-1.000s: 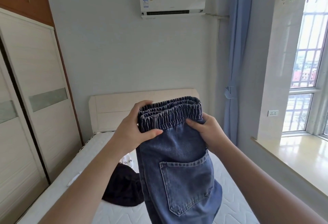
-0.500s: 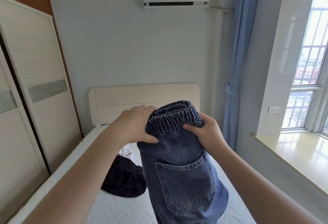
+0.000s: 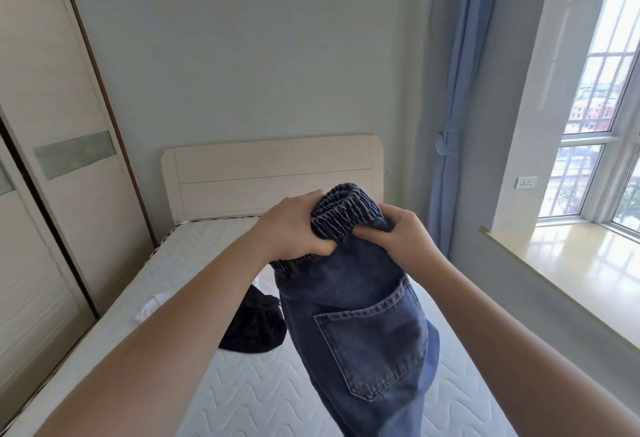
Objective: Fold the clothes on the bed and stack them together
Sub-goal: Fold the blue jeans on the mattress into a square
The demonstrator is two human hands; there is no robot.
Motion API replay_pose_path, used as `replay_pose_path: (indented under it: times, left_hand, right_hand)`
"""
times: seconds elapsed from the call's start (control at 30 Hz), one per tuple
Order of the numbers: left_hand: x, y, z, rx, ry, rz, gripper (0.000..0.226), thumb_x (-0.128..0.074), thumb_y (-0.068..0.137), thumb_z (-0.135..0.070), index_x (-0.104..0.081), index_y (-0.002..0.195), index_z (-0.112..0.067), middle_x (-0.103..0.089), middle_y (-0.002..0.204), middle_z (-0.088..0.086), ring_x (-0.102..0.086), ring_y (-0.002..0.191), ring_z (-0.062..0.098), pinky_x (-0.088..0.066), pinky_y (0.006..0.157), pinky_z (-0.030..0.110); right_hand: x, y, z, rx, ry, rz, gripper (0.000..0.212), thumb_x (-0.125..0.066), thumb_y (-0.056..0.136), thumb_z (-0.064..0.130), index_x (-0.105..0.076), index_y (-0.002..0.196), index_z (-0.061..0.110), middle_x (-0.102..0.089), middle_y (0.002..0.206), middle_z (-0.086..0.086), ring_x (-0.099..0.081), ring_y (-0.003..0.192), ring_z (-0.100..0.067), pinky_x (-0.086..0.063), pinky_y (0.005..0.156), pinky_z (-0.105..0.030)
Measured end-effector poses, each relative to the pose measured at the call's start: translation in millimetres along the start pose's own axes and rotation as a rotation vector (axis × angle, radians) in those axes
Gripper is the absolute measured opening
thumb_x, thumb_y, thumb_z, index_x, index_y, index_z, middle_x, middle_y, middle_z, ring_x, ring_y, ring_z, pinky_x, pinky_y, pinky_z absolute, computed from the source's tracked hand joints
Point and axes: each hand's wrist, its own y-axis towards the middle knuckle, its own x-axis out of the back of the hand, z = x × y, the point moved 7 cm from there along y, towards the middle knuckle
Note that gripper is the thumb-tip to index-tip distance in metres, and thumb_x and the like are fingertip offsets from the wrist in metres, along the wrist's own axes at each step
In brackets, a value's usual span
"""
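jeans (image 3: 360,325) hang above the bed (image 3: 263,388), waistband gripped by left hand (image 3: 291,228) and right hand (image 3: 398,242).

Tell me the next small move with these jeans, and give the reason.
Probably lower the jeans flat onto the bare mattress beside the dark garment. The left hand and right hand both grip the bunched waistband in mid-air while the legs hang loose, so no neat fold seems possible yet.
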Motion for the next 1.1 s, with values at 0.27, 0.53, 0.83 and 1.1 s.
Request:
replay_pose_path:
  times: [0.27,0.53,0.83,1.1]
  left_hand:
    - [-7.1,9.7,5.9,0.045,0.026,-0.052,0.036,-0.080,0.064,-0.030,-0.056,0.091,-0.034,-0.065,0.084,-0.011,-0.062,0.081,0.012,-0.051,0.076,0.036]
    - [-13.8,17.6,-2.4,0.059,0.020,-0.076,0.042,-0.082,0.065,-0.028,-0.060,0.101,-0.030,-0.066,0.087,-0.012,-0.061,0.082,0.007,-0.045,0.072,0.031]
    - [-8.1,21.2,-13.9,0.048,0.011,-0.136,0.035,-0.082,0.066,-0.022,-0.060,0.090,-0.034,-0.066,0.083,-0.014,-0.059,0.081,0.000,-0.040,0.067,0.021]
    - [5.3,21.7,-17.2,0.054,0.011,-0.238,0.033,-0.083,0.065,-0.021,-0.064,0.091,-0.025,-0.069,0.083,-0.008,-0.064,0.084,0.015,-0.048,0.077,0.036]
  right_hand:
    - [40.0,-47.0,-153.0,-0.528,-0.033,0.029,0.058,-0.041,0.089,0.066,-0.056,0.127,0.025,-0.065,0.119,0.010,-0.057,0.121,-0.017,-0.042,0.106,-0.040]
    - [32.1,-134.2,-257.4,-1.070,0.007,0.023,0.096,-0.034,0.078,0.087,-0.044,0.143,0.017,-0.034,0.156,-0.003,-0.028,0.144,-0.031,-0.023,0.116,-0.048]
    - [20.9,-125.1,-269.7,-0.924,0.190,0.034,0.037,-0.069,0.084,0.053,-0.075,0.092,0.018,-0.074,0.089,-0.002,-0.066,0.094,-0.023,-0.045,0.103,-0.046]
    - [22.5,-136.3,-281.6,-1.205,0.288,0.157,0.105,-0.029,0.063,0.096,-0.065,0.120,0.015,-0.070,0.115,-0.006,-0.061,0.110,-0.026,-0.029,0.115,-0.041]
